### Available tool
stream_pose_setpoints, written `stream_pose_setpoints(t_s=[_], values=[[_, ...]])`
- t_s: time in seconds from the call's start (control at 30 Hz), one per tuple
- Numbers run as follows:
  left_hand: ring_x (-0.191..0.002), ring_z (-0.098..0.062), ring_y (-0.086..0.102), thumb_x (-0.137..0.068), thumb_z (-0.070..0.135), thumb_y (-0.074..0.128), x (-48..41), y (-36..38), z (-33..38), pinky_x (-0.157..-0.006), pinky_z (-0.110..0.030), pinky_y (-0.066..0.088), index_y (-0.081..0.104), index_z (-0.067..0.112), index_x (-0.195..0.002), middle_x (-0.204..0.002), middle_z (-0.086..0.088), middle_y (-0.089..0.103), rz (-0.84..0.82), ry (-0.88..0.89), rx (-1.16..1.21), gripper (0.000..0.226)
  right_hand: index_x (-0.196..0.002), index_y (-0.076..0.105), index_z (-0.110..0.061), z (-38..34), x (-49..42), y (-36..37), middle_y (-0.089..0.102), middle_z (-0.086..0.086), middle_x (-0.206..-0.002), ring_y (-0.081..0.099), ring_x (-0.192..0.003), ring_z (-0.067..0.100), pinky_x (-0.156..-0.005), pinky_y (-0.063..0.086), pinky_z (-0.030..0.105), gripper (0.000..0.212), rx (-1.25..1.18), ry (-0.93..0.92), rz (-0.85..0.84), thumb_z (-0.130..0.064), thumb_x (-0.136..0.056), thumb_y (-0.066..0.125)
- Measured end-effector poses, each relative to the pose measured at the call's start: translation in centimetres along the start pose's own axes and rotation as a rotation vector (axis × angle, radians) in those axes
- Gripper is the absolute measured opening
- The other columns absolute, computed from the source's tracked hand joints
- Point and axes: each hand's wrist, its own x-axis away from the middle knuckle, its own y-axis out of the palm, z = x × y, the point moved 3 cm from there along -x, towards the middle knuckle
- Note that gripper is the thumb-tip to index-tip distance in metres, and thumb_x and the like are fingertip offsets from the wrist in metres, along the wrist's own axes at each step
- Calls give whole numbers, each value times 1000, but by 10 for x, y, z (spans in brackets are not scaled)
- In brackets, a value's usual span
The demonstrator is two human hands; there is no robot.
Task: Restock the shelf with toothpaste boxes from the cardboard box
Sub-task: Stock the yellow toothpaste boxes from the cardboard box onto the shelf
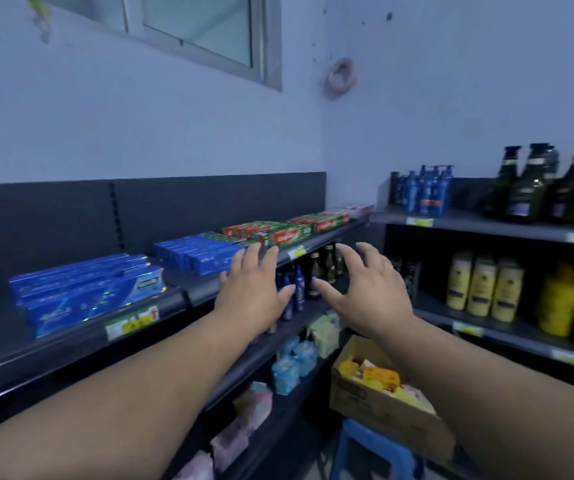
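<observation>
two empty, spread hands: left hand (251,289) and right hand (365,289) near the shelf (188,296) edge could knock blue toothpaste boxes (202,258) off.

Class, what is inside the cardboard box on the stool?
Yellow and orange packs fill the top of the box. Lower layers are hidden; the right arm covers its right side.

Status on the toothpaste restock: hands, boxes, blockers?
Left hand, right hand open, empty, at edge of top shelf. Toothpaste boxes lined on it; cardboard box on blue stool below, packs inside. Nothing blocking the reach.
</observation>
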Motion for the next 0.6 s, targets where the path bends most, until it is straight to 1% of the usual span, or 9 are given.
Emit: stream_pose_setpoints(t_s=[0.13,0.3,0.43,0.6], values=[[-146,-28,5,-93,54,47,-18,27,76,-114,-52,24,11,25,-151,-160,-3,5,-27,120,55,74,-150,22,-36,77,10,-23,19,2,-158,22,-144,26,-115,27,46,78,54,112,21,-75,-85,39],[-146,-27,4,-93,54,46,-41,60,148,-114,-51,24,10,26,-152,-160,-2,5,-81,237,106,74,-149,22,-36,147,13,-35,21,1,-157,23,-143,25,-114,28,44,76,101,228,58,-75,-85,40],[-146,-27,6,-93,55,45,-66,89,185,-114,-50,22,9,26,-152,-160,-2,6,-89,305,119,75,-149,21,-37,189,5,-25,19,2,-158,22,-144,26,-115,26,44,76,154,322,55,-75,-85,40],[-146,-28,5,-94,55,43,-114,135,206,-114,-51,20,8,27,-152,-160,-2,6,-117,348,134,74,-150,16,-36,221,-31,-2,16,2,-160,16,-147,26,-117,23,46,78,249,375,42,-75,-86,37]])
